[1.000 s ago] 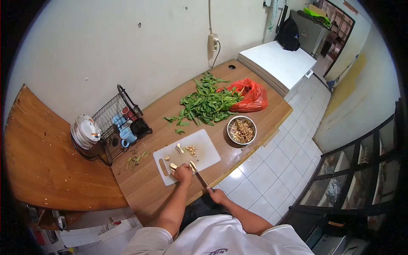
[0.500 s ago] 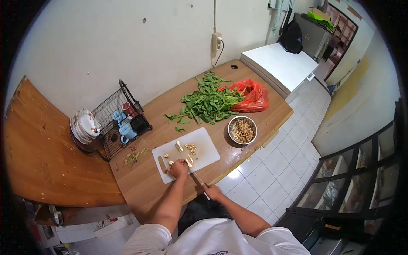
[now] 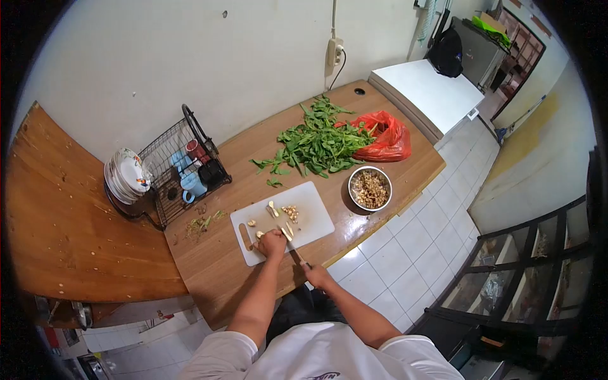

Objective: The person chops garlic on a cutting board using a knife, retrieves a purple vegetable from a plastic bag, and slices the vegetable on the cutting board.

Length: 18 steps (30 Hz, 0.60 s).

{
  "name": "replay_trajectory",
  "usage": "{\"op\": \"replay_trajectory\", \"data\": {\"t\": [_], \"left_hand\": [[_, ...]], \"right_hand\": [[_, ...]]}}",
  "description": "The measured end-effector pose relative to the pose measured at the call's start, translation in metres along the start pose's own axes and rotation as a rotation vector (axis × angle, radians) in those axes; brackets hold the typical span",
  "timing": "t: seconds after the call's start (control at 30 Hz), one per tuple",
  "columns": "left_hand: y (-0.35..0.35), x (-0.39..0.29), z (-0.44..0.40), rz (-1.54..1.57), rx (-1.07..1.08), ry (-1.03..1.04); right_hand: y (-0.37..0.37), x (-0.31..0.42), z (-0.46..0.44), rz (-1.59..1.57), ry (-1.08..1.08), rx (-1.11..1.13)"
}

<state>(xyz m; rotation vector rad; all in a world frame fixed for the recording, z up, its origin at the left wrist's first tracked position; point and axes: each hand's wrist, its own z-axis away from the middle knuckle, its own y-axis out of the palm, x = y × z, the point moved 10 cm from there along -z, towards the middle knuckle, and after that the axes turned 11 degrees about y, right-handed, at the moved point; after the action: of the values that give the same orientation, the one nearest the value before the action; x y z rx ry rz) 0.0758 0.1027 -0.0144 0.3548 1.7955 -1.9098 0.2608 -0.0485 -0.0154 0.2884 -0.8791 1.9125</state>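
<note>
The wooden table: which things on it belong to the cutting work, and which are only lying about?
Cutting work: knife, cutting board, pale pieces; possibly the bowl.

Apparently only lying about: leafy greens, red plastic bag, plant scraps, dish rack.

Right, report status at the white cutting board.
Right hand grips slim metal knife. Left hand over board, near pale chopped pieces. Green leafy pile beyond, off board.
</note>
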Motion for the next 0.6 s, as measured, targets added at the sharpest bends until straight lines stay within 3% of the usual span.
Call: {"op": "replay_trajectory", "data": {"t": [0.07, 0.17, 0.4, 0.5, 0.6], "left_hand": [[-0.008, -0.008, 0.003, -0.02, -0.014, -0.002], [-0.011, -0.01, 0.002, -0.103, -0.015, 0.045], [-0.014, -0.012, 0.004, -0.056, 0.006, 0.055], [-0.011, -0.013, 0.001, -0.073, 0.015, 0.066], [-0.013, -0.014, 0.0, -0.087, 0.016, 0.069]], "right_hand": [[0.008, 0.007, -0.019, 0.074, 0.089, -0.001], [0.0, 0.022, -0.007, 0.083, 0.03, 0.02], [0.009, -0.055, 0.02, 0.009, 0.177, 0.13], [-0.002, -0.024, 0.002, 0.021, 0.061, -0.037], [0.004, -0.005, -0.021, 0.098, 0.087, 0.02]]}}
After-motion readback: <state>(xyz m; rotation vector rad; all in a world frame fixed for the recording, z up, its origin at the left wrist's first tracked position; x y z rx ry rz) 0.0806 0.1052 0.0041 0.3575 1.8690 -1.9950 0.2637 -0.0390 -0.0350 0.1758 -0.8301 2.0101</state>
